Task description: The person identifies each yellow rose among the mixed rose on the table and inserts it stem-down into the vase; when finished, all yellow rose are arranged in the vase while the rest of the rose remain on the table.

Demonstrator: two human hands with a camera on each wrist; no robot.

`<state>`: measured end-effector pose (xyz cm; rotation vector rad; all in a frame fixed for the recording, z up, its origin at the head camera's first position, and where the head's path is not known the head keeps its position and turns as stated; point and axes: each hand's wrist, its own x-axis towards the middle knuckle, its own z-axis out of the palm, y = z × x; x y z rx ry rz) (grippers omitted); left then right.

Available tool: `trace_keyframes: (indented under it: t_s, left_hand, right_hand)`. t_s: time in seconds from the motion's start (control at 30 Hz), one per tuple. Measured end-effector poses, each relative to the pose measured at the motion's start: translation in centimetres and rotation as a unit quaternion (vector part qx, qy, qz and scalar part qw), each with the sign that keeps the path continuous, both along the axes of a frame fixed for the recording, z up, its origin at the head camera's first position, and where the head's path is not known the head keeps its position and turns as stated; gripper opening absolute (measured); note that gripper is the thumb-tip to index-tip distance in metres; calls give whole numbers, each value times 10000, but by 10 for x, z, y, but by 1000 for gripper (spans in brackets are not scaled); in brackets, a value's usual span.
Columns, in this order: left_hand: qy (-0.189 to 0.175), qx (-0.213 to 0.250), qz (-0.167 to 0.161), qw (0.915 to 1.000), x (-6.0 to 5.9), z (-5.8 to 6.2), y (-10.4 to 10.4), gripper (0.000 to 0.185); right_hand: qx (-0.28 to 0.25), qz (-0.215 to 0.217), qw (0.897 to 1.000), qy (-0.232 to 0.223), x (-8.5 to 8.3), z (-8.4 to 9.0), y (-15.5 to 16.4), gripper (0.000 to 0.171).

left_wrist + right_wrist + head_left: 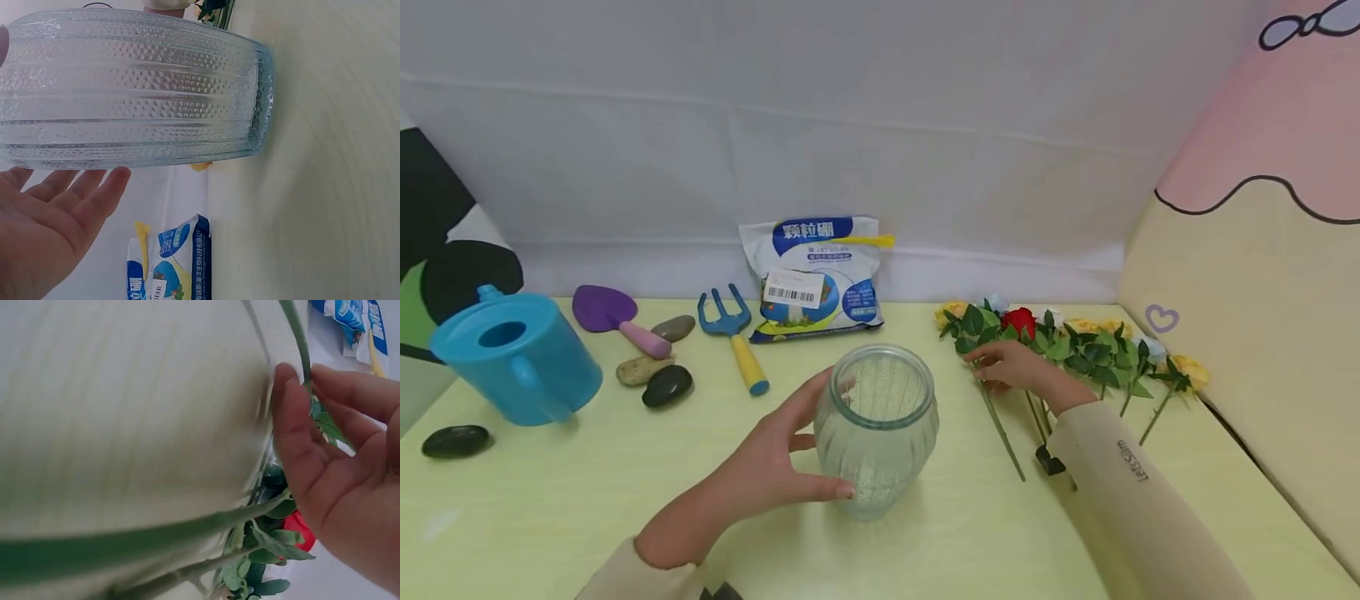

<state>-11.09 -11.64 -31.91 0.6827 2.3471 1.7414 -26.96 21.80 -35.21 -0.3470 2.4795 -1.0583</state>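
The glass vase (pixel 877 429) stood in the middle of the yellow table (pixel 550 508). The left hand (pixel 760 467) cupped it from 9 o'clock, fingers spread wide and loose. The right hand (pixel 1015 367), at 2 o'clock, pinched a green stem (pixel 1000 429) among the flowers (pixel 1075 342). I think the picking-up step was on; next the stem needed lifting into the vase.

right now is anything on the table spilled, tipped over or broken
Nothing stands out. The glass vase stands upright under the left hand, the watering can is upright, and the fertilizer bag looks closed, with nothing spilled.
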Motion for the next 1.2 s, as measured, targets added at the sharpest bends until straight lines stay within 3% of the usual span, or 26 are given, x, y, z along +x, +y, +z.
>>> trace_keyframes:
  t_s: [0.17, 0.37, 0.47, 0.6, 0.83, 1.0, 1.2]
  left_hand:
    - [-114, 96, 30, 9999, -1, 1, 2, 97]
    - [-171, 242, -16, 9996, 0, 3, 3, 97]
    - [-211, 226, 24, 9995, 0, 4, 3, 96]
    - [-214, 158, 120, 9996, 0, 5, 3, 96]
    - [-226, 86, 213, 9995, 0, 6, 2, 97]
    - [-193, 149, 176, 9995, 1, 5, 1, 97]
    - [-231, 218, 157, 9994, 2, 4, 0, 97]
  right_hand:
    - [-230, 132, 9996, -126, -1, -1, 5, 38]
    - [-829, -164, 9964, -59, 4, 11, 9, 43]
    - [-1232, -300, 9919, -87, 5, 32, 7, 46]
    - [-1975, -319, 9797, -111, 8, 74, -6, 45]
    - [-2893, 2, 9572, -127, 11, 140, -54, 41]
    - [-3130, 93, 9496, -163, 11, 164, -90, 38]
    - [-2867, 327, 9572, 204, 21, 176, -128, 36]
